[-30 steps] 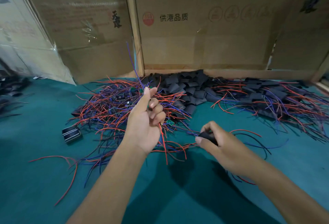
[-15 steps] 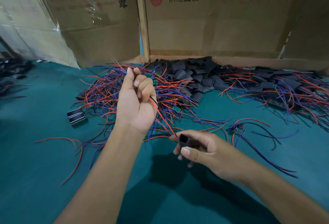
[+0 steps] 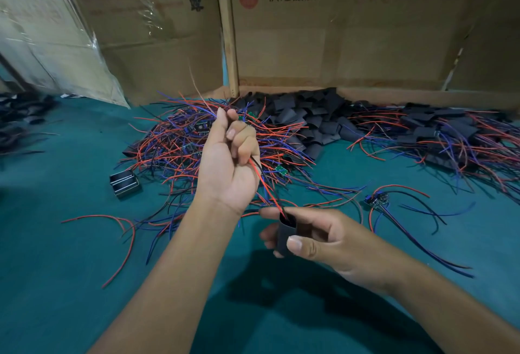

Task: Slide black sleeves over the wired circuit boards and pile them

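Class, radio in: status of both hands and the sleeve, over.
Left hand grips wires. Right hand pinches sleeve. Wire tips entering sleeve mouth. Nothing blocking.

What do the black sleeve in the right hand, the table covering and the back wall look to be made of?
Black sleeve: thin, matte, flexible tubing, probably plastic heat-shrink; its mouth gapes open under the right hand pinching it.
Table covering: teal, matte and soft-looking, possibly felt or a rubber mat; the weave cannot be made out.
Back wall: brown corrugated cardboard, judging by the printed carton marks and creases.
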